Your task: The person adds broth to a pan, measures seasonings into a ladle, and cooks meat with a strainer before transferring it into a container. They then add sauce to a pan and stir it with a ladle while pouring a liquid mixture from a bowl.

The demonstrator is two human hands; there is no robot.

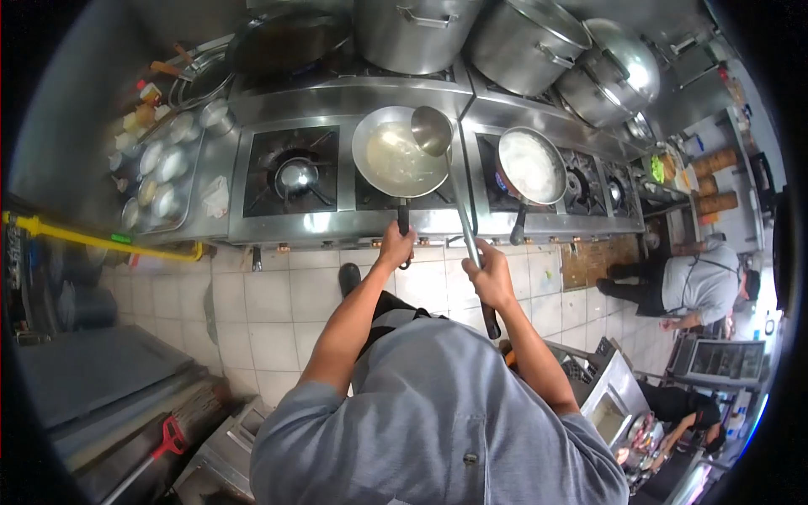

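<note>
At the upper centre of the frame, I see the frying pan (pixel 387 172) over a burner that it largely hides from me. The bowl of the ladle (pixel 462 206) covers the upper right part of the pan and some of the pale, clear-looking liquid (pixel 393 150) inside; I can't tell whether the bowl touches that liquid or hangs just over it. The large pot (pixel 412 38) at the top edge is cut off, and two co-workers at the right, one of them in grey (pixel 703 282), are too small for me to read their hands well.

The pan's black handle points straight down the frame, its long axis nearly vertical. The ladle's long axis runs from its bowl down and slightly right to a black grip end at the centre of the frame.

On my view, the left hand (pixel 397 246) has its fingers closed around the pan's handle, most of them hidden underneath. The right hand (pixel 490 276) is wrapped round the ladle's shaft above the black end, fingers curled out of sight. Right of centre, a second pan (pixel 532 167) holds something white.
</note>
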